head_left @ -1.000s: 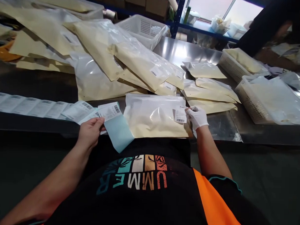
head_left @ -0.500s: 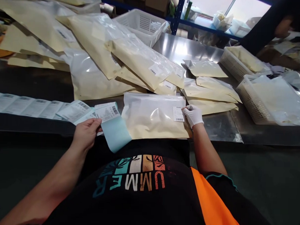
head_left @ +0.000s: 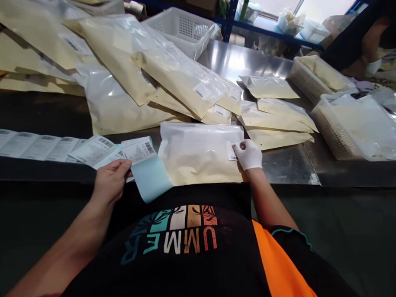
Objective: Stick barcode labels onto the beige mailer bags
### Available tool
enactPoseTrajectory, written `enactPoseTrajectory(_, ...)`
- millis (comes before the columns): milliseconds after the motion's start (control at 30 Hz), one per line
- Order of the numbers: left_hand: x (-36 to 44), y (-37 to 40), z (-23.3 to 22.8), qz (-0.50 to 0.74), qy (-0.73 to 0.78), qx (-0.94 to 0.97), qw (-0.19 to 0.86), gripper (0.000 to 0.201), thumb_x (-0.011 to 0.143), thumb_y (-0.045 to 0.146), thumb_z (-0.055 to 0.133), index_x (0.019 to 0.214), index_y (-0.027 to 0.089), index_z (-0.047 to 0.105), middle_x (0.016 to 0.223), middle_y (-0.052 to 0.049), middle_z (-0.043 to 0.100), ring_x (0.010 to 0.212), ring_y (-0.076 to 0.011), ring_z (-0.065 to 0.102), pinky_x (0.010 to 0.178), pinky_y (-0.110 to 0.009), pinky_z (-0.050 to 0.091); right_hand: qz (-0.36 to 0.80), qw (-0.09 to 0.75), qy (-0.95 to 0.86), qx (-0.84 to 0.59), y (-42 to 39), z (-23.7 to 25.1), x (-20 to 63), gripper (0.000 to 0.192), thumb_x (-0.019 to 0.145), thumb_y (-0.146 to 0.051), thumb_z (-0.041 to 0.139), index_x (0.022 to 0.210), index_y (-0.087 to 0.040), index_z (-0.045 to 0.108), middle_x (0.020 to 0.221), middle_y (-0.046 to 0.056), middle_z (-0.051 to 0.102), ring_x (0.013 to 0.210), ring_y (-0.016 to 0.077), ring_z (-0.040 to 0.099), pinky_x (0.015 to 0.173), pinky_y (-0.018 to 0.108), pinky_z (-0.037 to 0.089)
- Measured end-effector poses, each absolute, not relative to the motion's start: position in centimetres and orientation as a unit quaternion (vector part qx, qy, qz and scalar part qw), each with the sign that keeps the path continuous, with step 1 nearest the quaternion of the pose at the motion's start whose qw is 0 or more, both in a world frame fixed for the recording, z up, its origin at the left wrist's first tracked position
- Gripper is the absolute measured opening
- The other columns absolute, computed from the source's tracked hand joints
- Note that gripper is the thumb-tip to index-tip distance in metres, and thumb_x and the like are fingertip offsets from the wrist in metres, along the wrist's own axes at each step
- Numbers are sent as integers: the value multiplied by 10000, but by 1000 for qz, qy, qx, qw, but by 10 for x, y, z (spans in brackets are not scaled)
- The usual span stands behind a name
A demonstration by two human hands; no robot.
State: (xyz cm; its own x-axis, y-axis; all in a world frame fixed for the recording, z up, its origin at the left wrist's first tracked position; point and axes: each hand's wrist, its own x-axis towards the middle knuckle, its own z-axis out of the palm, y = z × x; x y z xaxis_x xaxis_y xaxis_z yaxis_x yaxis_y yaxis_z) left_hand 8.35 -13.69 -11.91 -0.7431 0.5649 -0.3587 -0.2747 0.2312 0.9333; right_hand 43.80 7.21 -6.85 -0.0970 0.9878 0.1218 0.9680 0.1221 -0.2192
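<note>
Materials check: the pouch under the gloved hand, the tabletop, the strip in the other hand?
Flat cream pouch: looks like glossy clear plastic film over cream contents; it glares and wrinkles. Grey tabletop: likely brushed steel, mirror-like reflections. Pale blue label strip in the left hand: probably coated paper backing, smooth curl. White glove on the right hand: matte, possibly fabric.

Three white baskets are sitting on the steel table: one (head_left: 184, 31) far in the middle, two (head_left: 309, 78) (head_left: 331, 131) at right. Two hands (head_left: 110, 184) (head_left: 249, 153) are showing, the right one gloved.
</note>
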Motion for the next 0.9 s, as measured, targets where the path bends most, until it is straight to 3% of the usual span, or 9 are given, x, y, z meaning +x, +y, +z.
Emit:
enactPoseTrajectory(67,86,-137,-113,613,703,81,350,184,586,291,745,662,136,680,524,14,606,508,-98,513,453,-179,407,-33,112,-774,-622,61,-66,439,611,969,-460,619,1448,-81,616,1369,256,675,1239,395,645,1027,515,536)
enactPoseTrajectory(133,88,-138,-107,608,705,91,353,171,601,292,737,658,140,681,525,14,602,524,-108,525,450,-183,400,-78,100,-833,-538,50,-67,438,811,984,-515,593,1615,-25,450,1602,316,499,1458,456,497,1172,606,442)
enactPoseTrajectory(233,89,-138,-103,600,710,95,356,170,607,293,727,661,140,676,505,23,580,513,-107,510,452,-188,393,-53,28,-908,-416,41,-76,433,932,994,-625,561,1672,-15,368,1758,287,294,1631,472,259,1305,656,257)
enactPoseTrajectory(400,86,-139,-117,609,706,105,345,200,583,321,737,649,147,666,510,32,570,522,-104,501,522,-212,462,21,-16,-909,-417,44,-92,433,931,1007,-606,528,1700,-19,326,1798,251,214,1681,448,162,1354,652,166)
enactPoseTrajectory(467,83,-139,-128,613,699,125,346,274,561,400,762,638,158,659,539,18,580,543,-121,522,536,-232,474,53,38,-879,-472,49,-92,441,869,997,-535,515,1662,8,383,1770,275,277,1666,453,219,1344,649,222)
enactPoseTrajectory(567,80,-138,-141,610,680,163,373,410,535,533,821,641,166,671,586,-12,615,574,-147,554,560,-259,483,148,192,-766,-595,60,-86,454,727,935,-502,566,1517,-66,562,1600,272,547,1533,428,481,1263,605,412)
enactPoseTrajectory(667,79,-134,-145,616,654,187,396,515,512,629,874,639,167,686,601,-23,631,594,-155,560,591,-271,489,375,355,-576,-633,64,-75,451,577,780,-510,749,1259,-201,656,1280,171,756,1256,351,708,1079,485,599)
enactPoseTrajectory(767,80,-132,-144,632,636,189,402,572,507,690,884,629,169,681,606,-28,633,589,-156,552,579,-277,480,605,341,-420,-585,51,-53,434,475,663,-437,854,1043,-233,657,1022,119,793,967,320,788,849,431,669)
enactPoseTrajectory(900,78,-132,-143,640,617,186,419,567,513,674,905,603,164,673,561,-9,589,542,-127,495,529,-256,421,674,259,-458,-518,29,-2,419,423,700,-431,901,1008,-196,730,904,108,795,823,290,783,757,395,653)
